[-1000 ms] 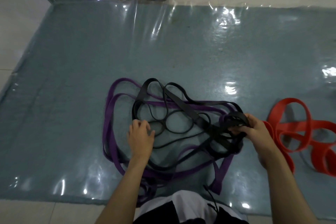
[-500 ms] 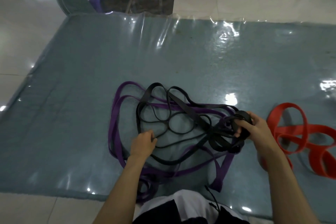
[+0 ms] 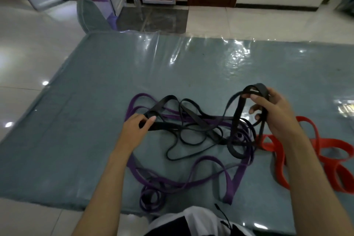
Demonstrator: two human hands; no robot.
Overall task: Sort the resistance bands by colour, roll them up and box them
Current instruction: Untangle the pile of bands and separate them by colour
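- Raised since a moment ago, the right hand (image 3: pixel 275 113) grips loops of flat black rubber bands (image 3: pixel 191 120).
- Left hand (image 3: pixel 137 128) pinches a black strand.
- Purple bands (image 3: pixel 235 182) and red bands (image 3: pixel 325 161) lie on the plastic-covered grey mat (image 3: pixel 76 120).

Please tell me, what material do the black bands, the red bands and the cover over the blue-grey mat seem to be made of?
The flat black resistance bands look like matte rubber or latex: they droop limply from the right hand in soft loops. The wide flat red bands seem the same, slightly smoother. The blue-grey floor mat appears covered by clear glossy plastic film: wrinkles and bright glare show.
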